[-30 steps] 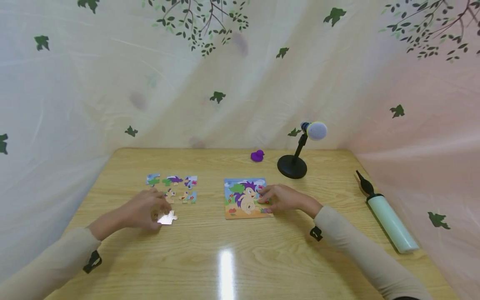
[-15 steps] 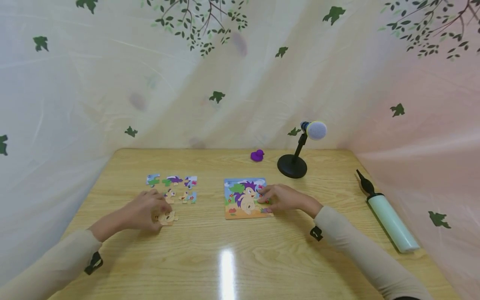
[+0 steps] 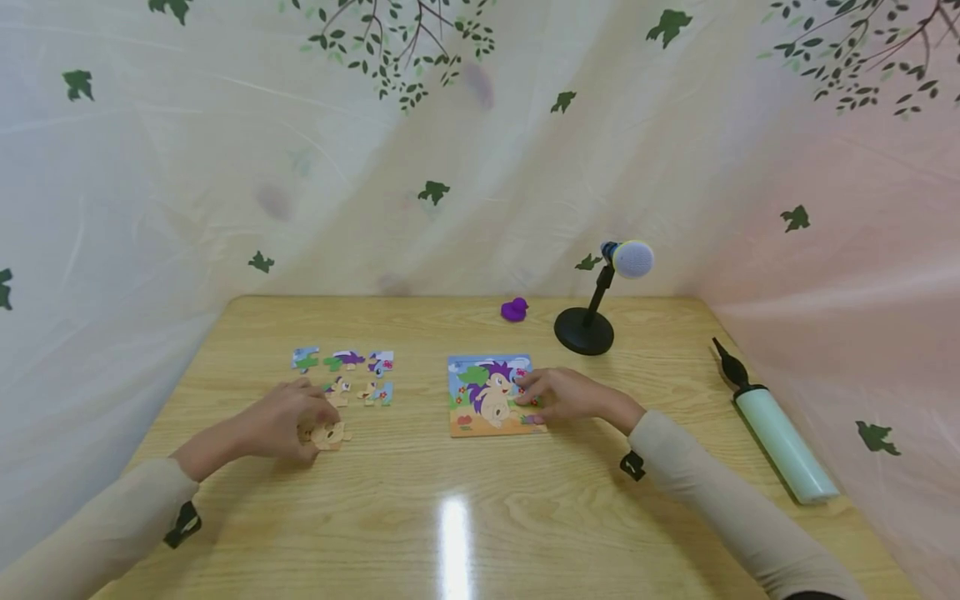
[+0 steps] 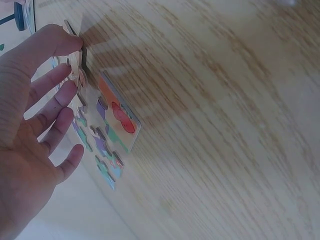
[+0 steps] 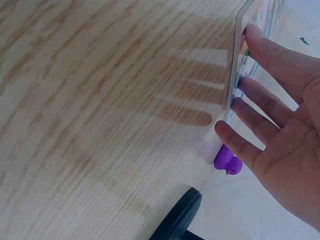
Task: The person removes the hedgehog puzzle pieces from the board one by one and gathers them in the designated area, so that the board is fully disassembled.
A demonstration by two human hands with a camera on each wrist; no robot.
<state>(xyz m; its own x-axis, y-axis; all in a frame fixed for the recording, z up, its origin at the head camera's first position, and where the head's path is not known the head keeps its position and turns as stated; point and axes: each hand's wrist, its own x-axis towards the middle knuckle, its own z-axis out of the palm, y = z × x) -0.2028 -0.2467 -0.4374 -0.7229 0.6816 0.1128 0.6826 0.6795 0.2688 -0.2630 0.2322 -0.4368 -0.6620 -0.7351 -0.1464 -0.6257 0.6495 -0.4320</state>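
Two hands work on the wooden counter [image 3: 480, 517]. The left hand [image 3: 281, 425] lies toward the counter's left edge, its grip closed on a tan puzzle piece [image 3: 330, 434] — thumb and fingertips pinch it where it sits on the wood, just nearer the front edge than the loose puzzle pieces [image 3: 347, 375] laid out in rows. In the left wrist view the thumb [image 4: 52, 42] presses the piece's edge while the other fingers stay spread.

The right hand [image 3: 564, 395] rests at the right edge of the puzzle board [image 3: 487, 396] near the counter's middle, its grip relaxed, straight fingers [image 5: 265, 50] touching the board's rim and holding nothing.

Toward the back edge sit a purple toy duck [image 3: 514, 310] and a microphone stand [image 3: 592, 312]; a pale green hand pump [image 3: 776, 433] lies along the right edge.
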